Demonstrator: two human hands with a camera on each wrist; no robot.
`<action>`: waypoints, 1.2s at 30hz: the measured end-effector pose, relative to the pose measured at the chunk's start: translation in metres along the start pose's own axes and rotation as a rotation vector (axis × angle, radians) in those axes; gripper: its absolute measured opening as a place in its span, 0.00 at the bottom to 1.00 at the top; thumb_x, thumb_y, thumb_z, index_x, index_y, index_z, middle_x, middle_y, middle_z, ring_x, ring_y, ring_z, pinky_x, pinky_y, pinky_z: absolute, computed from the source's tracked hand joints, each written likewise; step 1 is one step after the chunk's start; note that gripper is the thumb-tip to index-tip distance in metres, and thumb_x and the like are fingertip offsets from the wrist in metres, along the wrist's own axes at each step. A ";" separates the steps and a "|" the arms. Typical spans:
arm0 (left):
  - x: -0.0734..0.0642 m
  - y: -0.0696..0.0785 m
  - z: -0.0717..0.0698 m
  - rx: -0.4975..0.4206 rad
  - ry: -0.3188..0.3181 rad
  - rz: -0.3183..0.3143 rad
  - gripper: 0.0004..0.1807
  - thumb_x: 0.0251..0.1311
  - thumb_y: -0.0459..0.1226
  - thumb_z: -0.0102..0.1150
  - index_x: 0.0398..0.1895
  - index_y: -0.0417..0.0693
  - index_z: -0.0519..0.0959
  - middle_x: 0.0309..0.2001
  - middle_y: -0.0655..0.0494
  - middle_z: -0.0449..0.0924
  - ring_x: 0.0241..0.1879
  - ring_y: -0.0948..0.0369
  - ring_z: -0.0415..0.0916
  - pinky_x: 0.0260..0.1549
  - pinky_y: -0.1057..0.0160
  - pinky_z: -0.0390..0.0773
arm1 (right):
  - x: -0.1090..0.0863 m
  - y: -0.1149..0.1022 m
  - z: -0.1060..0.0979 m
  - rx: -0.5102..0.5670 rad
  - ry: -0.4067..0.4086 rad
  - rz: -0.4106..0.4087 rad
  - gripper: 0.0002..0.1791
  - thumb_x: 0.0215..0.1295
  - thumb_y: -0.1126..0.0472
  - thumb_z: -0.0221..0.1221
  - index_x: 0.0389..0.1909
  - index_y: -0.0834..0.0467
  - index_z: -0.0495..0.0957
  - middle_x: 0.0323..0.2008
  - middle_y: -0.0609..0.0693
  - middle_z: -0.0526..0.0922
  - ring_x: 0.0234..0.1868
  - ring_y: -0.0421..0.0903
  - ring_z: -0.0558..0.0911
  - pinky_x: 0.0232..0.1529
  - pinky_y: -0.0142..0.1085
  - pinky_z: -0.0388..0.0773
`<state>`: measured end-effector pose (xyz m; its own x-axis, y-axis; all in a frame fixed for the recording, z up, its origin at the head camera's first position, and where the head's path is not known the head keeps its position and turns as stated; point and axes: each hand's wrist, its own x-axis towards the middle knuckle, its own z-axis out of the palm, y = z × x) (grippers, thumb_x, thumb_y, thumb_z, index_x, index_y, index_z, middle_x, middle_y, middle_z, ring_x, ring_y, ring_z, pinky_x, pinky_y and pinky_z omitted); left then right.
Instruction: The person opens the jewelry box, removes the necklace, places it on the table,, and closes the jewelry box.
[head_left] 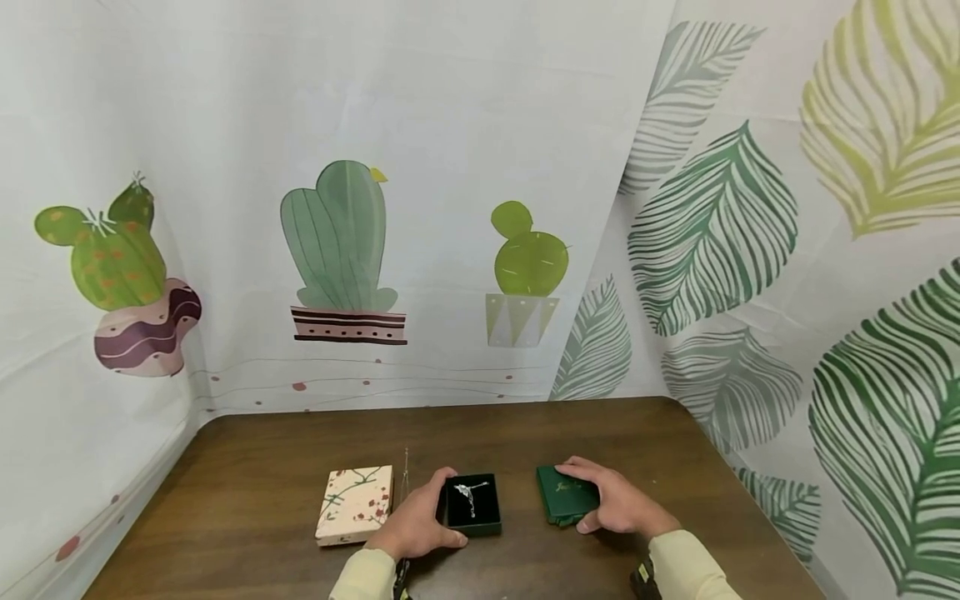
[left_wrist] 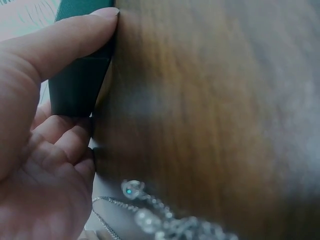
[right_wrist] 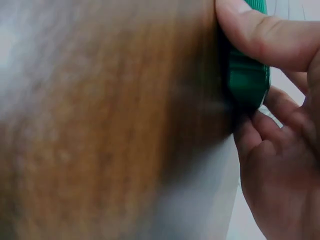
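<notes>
A small dark green jewellery box (head_left: 476,528) sits on the table, its black inside showing a silver piece of jewellery (head_left: 467,495). My left hand (head_left: 420,518) grips the box from its left side, thumb at the near edge and fingers at the far edge. In the left wrist view the thumb lies along the green box wall (left_wrist: 75,85). To the right is a green box lid (head_left: 564,495) with gold lettering on top. My right hand (head_left: 617,500) holds it by its right side, between thumb and fingers. The right wrist view shows its shiny green side (right_wrist: 247,77).
Left of my left hand lies a cream flat box (head_left: 357,500) with branches and red blossoms printed on it. Just beside that hand is a thin silver chain (head_left: 406,473), whose sparkling links (left_wrist: 150,220) appear close up. The brown wooden table (head_left: 262,467) meets a printed cloth backdrop (head_left: 450,108).
</notes>
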<state>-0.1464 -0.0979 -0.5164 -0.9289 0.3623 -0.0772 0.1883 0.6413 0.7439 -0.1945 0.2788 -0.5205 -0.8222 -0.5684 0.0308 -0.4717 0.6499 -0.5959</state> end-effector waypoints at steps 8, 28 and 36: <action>0.002 -0.005 0.004 -0.001 -0.002 0.000 0.54 0.49 0.46 0.82 0.77 0.47 0.60 0.66 0.33 0.76 0.64 0.36 0.75 0.56 0.34 0.76 | -0.004 0.004 0.003 0.098 0.012 -0.001 0.50 0.43 0.57 0.81 0.73 0.50 0.73 0.76 0.65 0.65 0.72 0.69 0.67 0.62 0.38 0.70; 0.002 0.000 -0.001 -0.017 -0.015 -0.006 0.54 0.51 0.45 0.82 0.77 0.46 0.59 0.67 0.33 0.75 0.65 0.35 0.74 0.56 0.34 0.77 | -0.001 -0.003 0.005 0.132 0.038 0.074 0.43 0.55 0.48 0.77 0.72 0.52 0.74 0.77 0.65 0.65 0.72 0.69 0.68 0.58 0.50 0.72; 0.002 -0.001 -0.001 -0.012 -0.012 0.004 0.54 0.50 0.44 0.82 0.77 0.46 0.59 0.67 0.32 0.75 0.64 0.34 0.74 0.56 0.33 0.76 | 0.000 0.000 0.005 0.103 0.043 0.049 0.42 0.55 0.49 0.77 0.72 0.51 0.74 0.77 0.64 0.66 0.72 0.67 0.68 0.60 0.49 0.72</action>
<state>-0.1484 -0.0982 -0.5164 -0.9242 0.3731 -0.0822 0.1881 0.6316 0.7522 -0.1923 0.2760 -0.5245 -0.8571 -0.5142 0.0326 -0.3974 0.6196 -0.6769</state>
